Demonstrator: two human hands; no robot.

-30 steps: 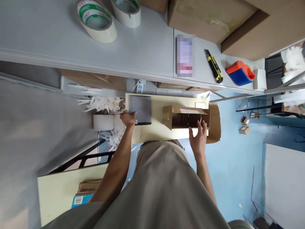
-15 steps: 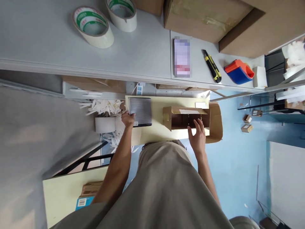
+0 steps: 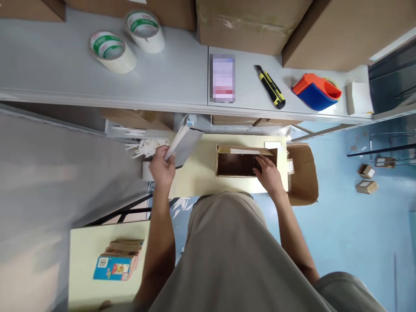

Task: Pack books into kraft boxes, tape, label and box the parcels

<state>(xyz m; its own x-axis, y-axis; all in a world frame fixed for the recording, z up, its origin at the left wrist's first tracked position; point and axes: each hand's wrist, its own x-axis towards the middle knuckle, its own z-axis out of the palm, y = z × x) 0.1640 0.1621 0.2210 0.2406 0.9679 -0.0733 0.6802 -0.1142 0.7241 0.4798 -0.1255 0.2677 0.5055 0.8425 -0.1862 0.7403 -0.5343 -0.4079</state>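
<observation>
On the left, a book (image 3: 188, 145) with a grey cover and pale page edges is tilted up off the pale yellow table (image 3: 198, 184). My left hand (image 3: 162, 169) grips its near left edge, thumb and fingers closed around it. To the right lies an open-topped cardboard box (image 3: 232, 173), dark inside, with a whitish strip along its far rim. My right hand (image 3: 269, 175) reaches over the box's right part, thumb and fingers apart over the opening. Whether the fingertips touch the box inside cannot be made out.
A grey shelf (image 3: 182, 82) ahead carries two tape rolls (image 3: 118, 60), a box cutter (image 3: 270, 88), a tape dispenser (image 3: 315, 93) and large cartons (image 3: 240, 26). Another carton (image 3: 303, 173) stands right of the table. Blue-covered books (image 3: 112, 268) lie on a side table at lower left.
The book has gone from lying flat to tilted up in my left hand. My right hand has lowered over the box, fingers closer to its opening. The view has shifted slightly.
</observation>
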